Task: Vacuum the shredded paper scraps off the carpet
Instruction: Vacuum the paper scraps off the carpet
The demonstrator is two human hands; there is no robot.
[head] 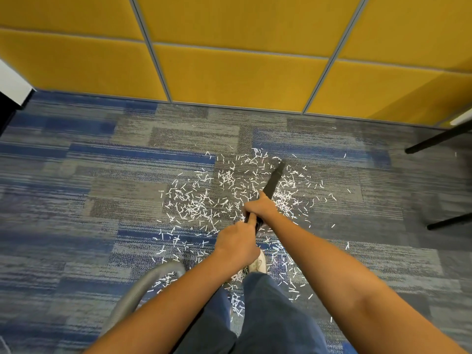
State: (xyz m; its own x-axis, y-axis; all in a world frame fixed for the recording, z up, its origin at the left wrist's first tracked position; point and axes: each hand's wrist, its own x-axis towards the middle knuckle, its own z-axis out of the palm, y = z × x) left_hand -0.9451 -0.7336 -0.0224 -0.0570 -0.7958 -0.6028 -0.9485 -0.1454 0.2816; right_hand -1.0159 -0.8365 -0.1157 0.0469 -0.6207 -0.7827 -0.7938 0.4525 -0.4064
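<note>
White shredded paper scraps point(204, 203) lie scattered over the blue and grey carpet point(76, 175), from the middle of the floor back to my feet. A black vacuum nozzle point(274, 180) slants forward and to the right, its tip down among the scraps. My right hand point(260, 206) grips the nozzle's tube from above. Just behind it, my left hand point(236, 245) holds the same tube, its forefinger stretched along it. A grey ribbed hose point(143, 284) curves away to the lower left.
A yellow panelled wall point(229, 60) closes off the far side. Black furniture legs point(439, 139) stand at the right edge, with another black leg point(449, 221) lower down. A white and black object point(10, 90) sits at the left. My white shoe point(259, 263) stands among scraps.
</note>
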